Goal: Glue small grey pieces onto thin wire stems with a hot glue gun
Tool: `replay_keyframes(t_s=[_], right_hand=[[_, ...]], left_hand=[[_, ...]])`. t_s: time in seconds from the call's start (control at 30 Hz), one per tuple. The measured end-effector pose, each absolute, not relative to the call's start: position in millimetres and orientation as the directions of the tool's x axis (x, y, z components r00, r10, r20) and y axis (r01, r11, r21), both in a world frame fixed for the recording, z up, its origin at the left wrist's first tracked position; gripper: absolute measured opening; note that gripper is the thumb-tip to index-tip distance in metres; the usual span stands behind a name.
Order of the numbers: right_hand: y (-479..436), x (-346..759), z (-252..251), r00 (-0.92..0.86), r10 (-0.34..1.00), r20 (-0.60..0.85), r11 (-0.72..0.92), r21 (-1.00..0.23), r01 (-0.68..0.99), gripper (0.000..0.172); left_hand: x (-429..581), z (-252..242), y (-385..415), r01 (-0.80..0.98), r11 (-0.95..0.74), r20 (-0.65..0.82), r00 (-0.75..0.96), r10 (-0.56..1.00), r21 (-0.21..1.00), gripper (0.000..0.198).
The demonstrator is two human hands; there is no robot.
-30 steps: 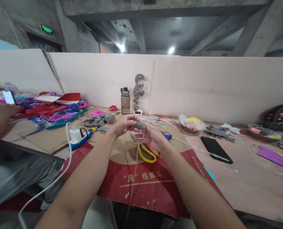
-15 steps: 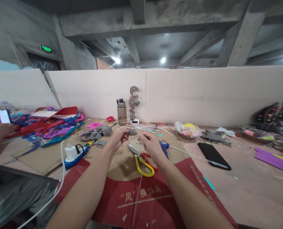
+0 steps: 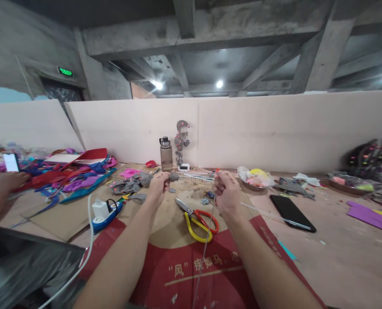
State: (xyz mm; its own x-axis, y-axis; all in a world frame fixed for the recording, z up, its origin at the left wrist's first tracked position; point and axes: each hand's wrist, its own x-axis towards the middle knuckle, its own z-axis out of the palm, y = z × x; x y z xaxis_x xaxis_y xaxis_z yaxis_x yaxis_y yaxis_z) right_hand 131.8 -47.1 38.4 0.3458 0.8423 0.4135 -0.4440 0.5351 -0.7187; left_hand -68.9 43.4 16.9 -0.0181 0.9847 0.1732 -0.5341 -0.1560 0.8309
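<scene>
My left hand [image 3: 159, 187] pinches a small grey felt piece [image 3: 174, 176] that sticks out to the right of its fingertips. Level with it and apart from it, my right hand [image 3: 225, 189] is closed on a thin grey cord [image 3: 205, 253], whose tail hangs down over the red printed board [image 3: 223, 283]. Between and below the hands lie scissors [image 3: 197, 223] with one yellow and one red handle. Small grey-blue bits [image 3: 205, 201] and thin wire pieces rest on the board just beyond the scissors.
Left are a power strip [image 3: 109, 219], grey felt pieces [image 3: 131, 184], a coloured felt heap [image 3: 81, 176] and another person's hands [image 3: 4, 184] near a lit phone. Behind stands a bottle [image 3: 166, 156]. Right are a bowl [image 3: 255, 182] and a black phone [image 3: 290, 212].
My right hand has moved right, away from my left hand, drawing the cord's upper end along. It now covers the blue glue gun. My left hand still grips the grey piece.
</scene>
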Motion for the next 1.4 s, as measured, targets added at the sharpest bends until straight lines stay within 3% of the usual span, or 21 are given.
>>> replay_keyframes(t_s=[0.1, 0.17, 0.27, 0.3, 0.33, 0.4, 0.47, 0.53, 0.6, 0.7, 0.8, 0.93, 1.07, 1.13, 1.2, 1.33, 1.4], right_hand=[[-52, 130, 39, 0.167, 0.871, 0.462, 0.485, -0.758, -0.436, 0.029], [-49, 128, 33, 0.008, 0.913, 0.408, 0.394, -0.878, -0.270, 0.024], [-38, 124, 21, -0.047, 0.955, 0.294, 0.298, -0.943, 0.146, 0.005], [-35, 121, 17, -0.006, 0.957, 0.291, 0.286, -0.936, 0.207, 0.011], [-32, 119, 15, 0.039, 0.955, 0.294, 0.281, -0.939, 0.200, 0.022], [-31, 112, 12, 0.077, 0.955, 0.285, 0.284, -0.958, 0.024, 0.041], [-35, 106, 13, 0.010, 0.963, 0.271, 0.267, -0.943, -0.200, 0.051], [-40, 102, 13, -0.113, 0.955, 0.275, 0.228, -0.921, -0.315, 0.053], [-41, 101, 12, -0.195, 0.946, 0.260, 0.202, -0.941, -0.272, 0.039], [-35, 103, 6, -0.163, 0.958, 0.235, 0.224, -0.971, -0.085, 0.014], [-29, 107, 3, -0.122, 0.965, 0.230, 0.229, -0.973, -0.019, 0.021], [-37, 107, 9, -0.095, 0.968, 0.233, 0.225, -0.970, -0.093, 0.024], [-50, 103, 14, -0.258, 0.948, 0.185, 0.122, -0.962, -0.244, 0.045], [-50, 103, 14, -0.309, 0.937, 0.162, 0.079, -0.961, -0.266, 0.038], [-45, 104, 12, -0.226, 0.961, 0.160, 0.096, -0.959, -0.268, 0.027], [-36, 111, 15, 0.009, 0.965, 0.264, 0.253, -0.913, -0.319, 0.031], [-37, 113, 18, 0.028, 0.937, 0.348, 0.336, -0.879, -0.338, 0.030]], left_hand=[[-80, 21, 50, -0.735, -0.088, 0.075, -0.050, 0.996, 0.672, 0.012], [-86, 24, 48, -0.790, -0.031, 0.094, 0.033, 0.995, 0.612, 0.011], [-81, 27, 38, -0.727, -0.046, 0.210, 0.136, 0.968, 0.685, 0.015], [-77, 27, 33, -0.670, -0.078, 0.248, 0.162, 0.955, 0.739, 0.018], [-72, 27, 29, -0.595, -0.115, 0.281, 0.194, 0.940, 0.796, 0.021], [-63, 27, 21, -0.460, -0.174, 0.315, 0.250, 0.916, 0.871, 0.024], [-58, 26, 15, -0.366, -0.215, 0.332, 0.299, 0.895, 0.906, 0.025], [-57, 26, 12, -0.311, -0.228, 0.332, 0.341, 0.879, 0.923, 0.026], [-58, 26, 12, -0.281, -0.214, 0.312, 0.372, 0.874, 0.936, 0.027], [-63, 27, 13, -0.267, -0.168, 0.266, 0.391, 0.881, 0.949, 0.029], [-67, 27, 16, -0.282, -0.115, 0.229, 0.415, 0.880, 0.953, 0.029], [-69, 27, 20, -0.381, -0.057, 0.238, 0.447, 0.862, 0.923, 0.029], [-69, 26, 21, -0.393, -0.073, 0.260, 0.448, 0.855, 0.917, 0.028], [-70, 25, 23, -0.360, -0.072, 0.247, 0.468, 0.849, 0.930, 0.028], [-72, 22, 25, -0.332, -0.064, 0.229, 0.486, 0.843, 0.941, 0.029], [-70, 17, 32, -0.285, -0.070, 0.197, 0.445, 0.874, 0.956, 0.026], [-68, 17, 35, -0.345, -0.070, 0.196, 0.346, 0.917, 0.936, 0.024]])
